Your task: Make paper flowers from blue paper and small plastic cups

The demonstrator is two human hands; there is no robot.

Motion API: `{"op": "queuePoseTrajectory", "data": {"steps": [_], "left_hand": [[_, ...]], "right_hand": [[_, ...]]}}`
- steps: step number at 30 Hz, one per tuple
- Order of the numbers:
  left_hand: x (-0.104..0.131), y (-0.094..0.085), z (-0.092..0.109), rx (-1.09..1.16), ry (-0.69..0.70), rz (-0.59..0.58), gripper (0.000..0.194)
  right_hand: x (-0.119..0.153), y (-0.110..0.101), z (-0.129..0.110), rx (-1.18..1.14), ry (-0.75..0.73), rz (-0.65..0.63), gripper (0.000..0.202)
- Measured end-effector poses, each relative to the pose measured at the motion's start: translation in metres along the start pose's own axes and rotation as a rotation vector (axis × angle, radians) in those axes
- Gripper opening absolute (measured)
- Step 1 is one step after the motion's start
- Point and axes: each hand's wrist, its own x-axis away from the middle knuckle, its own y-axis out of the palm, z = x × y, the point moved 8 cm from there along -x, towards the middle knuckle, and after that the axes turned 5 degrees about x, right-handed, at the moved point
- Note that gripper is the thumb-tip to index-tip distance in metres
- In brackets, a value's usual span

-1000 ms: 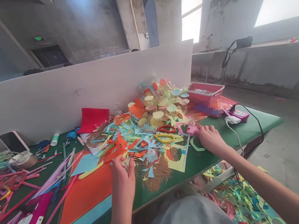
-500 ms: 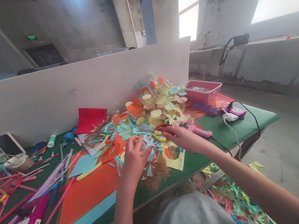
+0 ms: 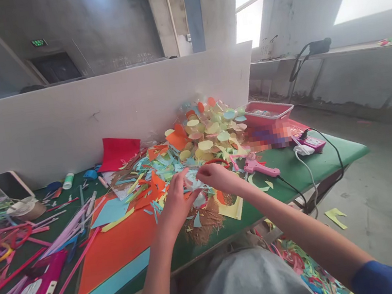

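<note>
My left hand (image 3: 177, 202) is curved round a small clear, cup-like piece (image 3: 192, 181) over the middle of the paper scraps. Beside it my right hand (image 3: 219, 178) has its fingers pinched together at the right edge of that piece; what they hold is too small to tell. Red-handled scissors (image 3: 218, 162) lie just behind my right hand. Below the hands are a round clear piece (image 3: 199, 199) and brown fibrous material (image 3: 204, 224). A yellow sheet with a cut-out (image 3: 234, 210) lies to the right, and a pink glue gun (image 3: 261, 166) farther right.
Behind the hands rises a pile of paper discs (image 3: 205, 145). A pink basket (image 3: 268, 115) stands at the back right. Orange sheets (image 3: 118, 247), purple straws (image 3: 70, 228), a phone (image 3: 12, 185) and a purple power strip (image 3: 37, 291) lie left. Cables run along the right side.
My right hand has moved left to the clear piece, and its fingers have closed. The clear piece now shows between both hands. The view has shifted slightly.
</note>
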Motion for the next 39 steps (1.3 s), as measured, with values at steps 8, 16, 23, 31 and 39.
{"op": "queuePoseTrajectory", "data": {"steps": [8, 16, 23, 31, 39], "left_hand": [[0.007, -0.003, -0.019, 0.024, -0.06, 0.009, 0.031], [0.012, -0.003, -0.021, 0.029, -0.08, 0.008, 0.033], [0.016, 0.002, -0.028, 0.022, -0.099, 0.0, 0.029], [0.022, 0.007, -0.031, 0.01, -0.079, 0.025, 0.029], [0.026, 0.008, -0.024, -0.008, -0.051, 0.007, 0.033]], "right_hand": [[-0.009, 0.007, 0.006, 0.001, 0.023, -0.02, 0.017], [-0.006, 0.012, 0.003, 0.022, 0.012, -0.035, 0.023], [-0.005, 0.02, 0.008, 0.022, 0.007, -0.045, 0.018], [-0.009, 0.024, 0.011, 0.034, -0.017, -0.044, 0.021], [-0.005, 0.022, 0.008, 0.064, -0.015, -0.033, 0.021]]}}
